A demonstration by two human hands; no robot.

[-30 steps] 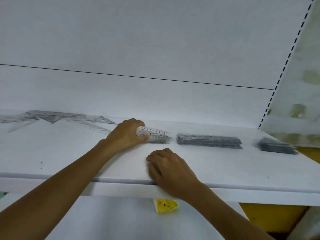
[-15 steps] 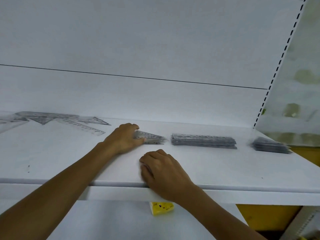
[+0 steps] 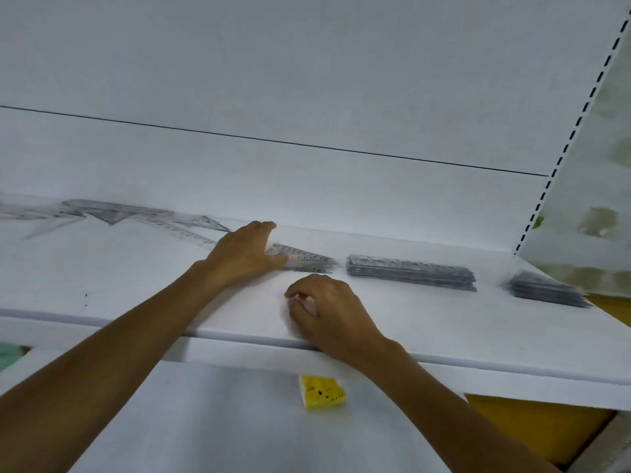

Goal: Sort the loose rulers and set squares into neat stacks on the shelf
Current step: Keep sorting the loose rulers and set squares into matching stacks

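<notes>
On the white shelf (image 3: 102,285), a loose heap of clear rulers and set squares (image 3: 136,215) lies at the back left. My left hand (image 3: 244,254) holds the left end of a small stack of set squares (image 3: 309,261), with the thumb along its front edge and the fingers behind it. My right hand (image 3: 327,310) rests near the shelf's front edge with bent fingers and holds nothing. A neat stack of rulers (image 3: 409,273) lies to the right. Another stack (image 3: 546,291) sits at the far right.
A white back panel rises behind the shelf. A slotted upright (image 3: 563,151) bounds it on the right. On the lower shelf a small yellow packet (image 3: 322,392) lies below my right hand. Bare shelf stretches in front of the loose heap.
The set square my left hand held tilted up now lies flat on the small stack. My right hand has lifted its fingers a little and stays near the front edge.
</notes>
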